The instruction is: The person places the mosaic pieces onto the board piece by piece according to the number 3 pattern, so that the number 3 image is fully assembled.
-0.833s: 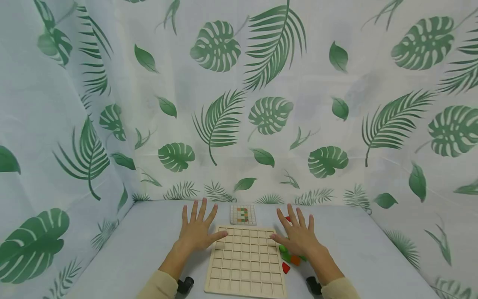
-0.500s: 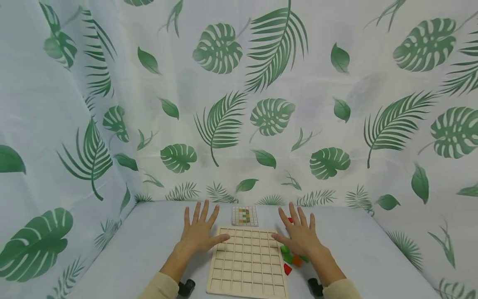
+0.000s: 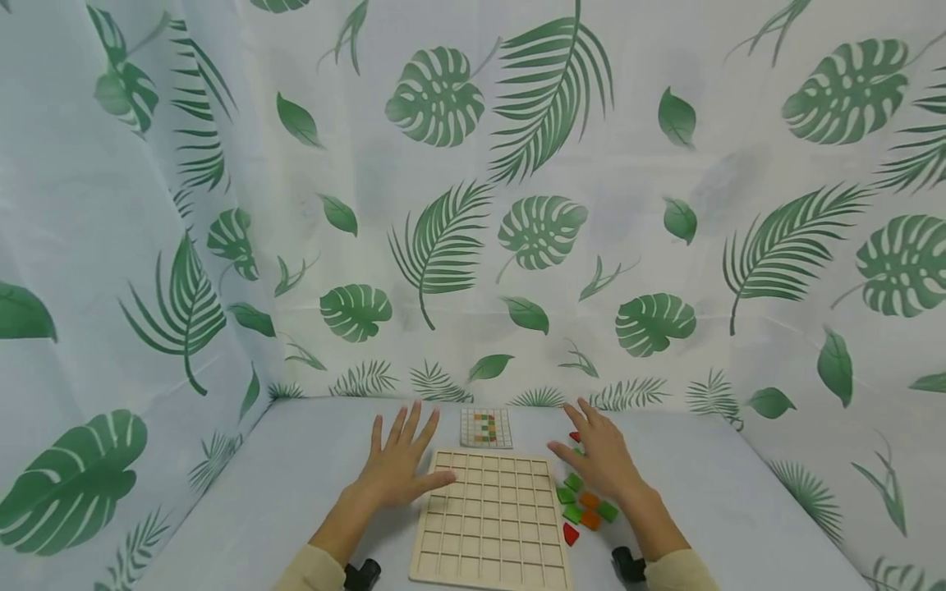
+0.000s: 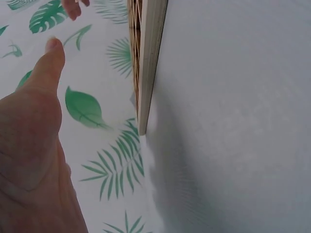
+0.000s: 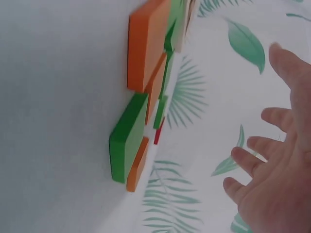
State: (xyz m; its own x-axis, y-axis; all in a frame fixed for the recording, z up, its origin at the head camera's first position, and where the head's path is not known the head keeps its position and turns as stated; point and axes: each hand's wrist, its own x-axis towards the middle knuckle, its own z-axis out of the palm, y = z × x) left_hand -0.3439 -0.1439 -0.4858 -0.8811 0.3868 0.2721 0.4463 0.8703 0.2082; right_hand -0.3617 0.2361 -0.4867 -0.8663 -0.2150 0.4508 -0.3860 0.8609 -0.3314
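Note:
My left hand (image 3: 397, 466) hovers with spread fingers over the far left corner of a pale wooden grid board (image 3: 484, 519); its thumb overlaps the board's edge in the head view. On the other side, my right hand (image 3: 604, 456) hangs above loose coloured tiles, fingers slightly bent and holding nothing. Beside the board's right edge lie several green tiles (image 3: 608, 510), orange tiles (image 3: 590, 519) and a red tile (image 3: 571, 533). In the right wrist view a thick orange tile (image 5: 146, 48) and a green tile (image 5: 127, 141) lie flat, apart from the fingers.
Behind the board lies a small white gridded card (image 3: 485, 428) printed with an orange, green and red pattern. White cloth with green leaves (image 3: 543, 231) walls in the back and sides of the white table (image 3: 296, 484). Black wrist devices (image 3: 628, 566) sit under both forearms.
My right hand has turned and shifted a little right, its fingers drawing together, which uncovers more green and orange tiles. The left hand has barely moved. The head view has shifted slightly.

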